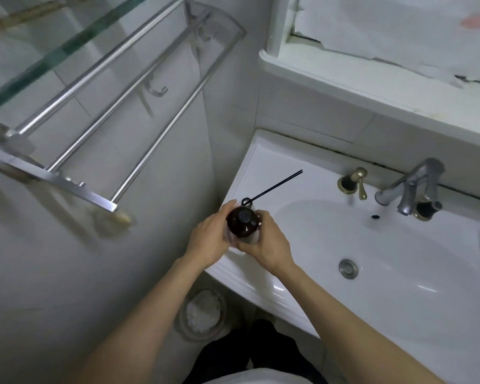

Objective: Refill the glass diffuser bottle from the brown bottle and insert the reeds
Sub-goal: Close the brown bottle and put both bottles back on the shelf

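Observation:
The brown bottle (pixel 243 222) is seen end-on over the sink's left rim, held between both hands. Clear glass of the diffuser bottle (pixel 252 238) shows just below and behind it, mostly hidden. My left hand (pixel 209 239) wraps the brown bottle from the left. My right hand (pixel 269 243) closes around the clear glass from the right, thumb against the brown bottle. Thin black reeds (pixel 277 184) lie on the rim beyond the hands, pointing toward the back wall. A small black ring (pixel 246 202) sits at their near end.
The white sink (pixel 399 300) has a drain (pixel 348 268), a grey faucet (pixel 410 189) and a brass handle (pixel 355 181) at the back. A metal towel rack (pixel 100 117) juts from the left wall. A bin with white paper (pixel 203 314) stands on the floor.

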Demonstrator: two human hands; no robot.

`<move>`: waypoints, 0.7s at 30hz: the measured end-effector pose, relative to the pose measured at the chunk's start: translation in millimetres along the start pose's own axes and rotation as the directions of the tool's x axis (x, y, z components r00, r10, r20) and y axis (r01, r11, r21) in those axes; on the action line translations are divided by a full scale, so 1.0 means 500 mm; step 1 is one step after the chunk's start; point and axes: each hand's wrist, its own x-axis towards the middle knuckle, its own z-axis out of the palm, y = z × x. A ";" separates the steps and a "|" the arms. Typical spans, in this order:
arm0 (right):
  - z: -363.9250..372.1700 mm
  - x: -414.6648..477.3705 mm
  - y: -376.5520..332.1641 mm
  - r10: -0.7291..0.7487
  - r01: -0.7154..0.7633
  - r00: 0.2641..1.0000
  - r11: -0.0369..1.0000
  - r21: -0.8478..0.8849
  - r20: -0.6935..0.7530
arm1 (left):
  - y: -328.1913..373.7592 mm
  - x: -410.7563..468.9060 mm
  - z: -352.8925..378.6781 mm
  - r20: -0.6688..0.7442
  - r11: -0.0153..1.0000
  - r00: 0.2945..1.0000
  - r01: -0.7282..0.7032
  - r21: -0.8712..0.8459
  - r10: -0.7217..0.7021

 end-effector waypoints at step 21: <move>-0.031 -0.029 0.053 0.083 -0.065 0.985 0.991 0.119 -0.150 | -0.008 0.119 -0.016 -0.001 0.938 0.998 -0.060 0.340 0.064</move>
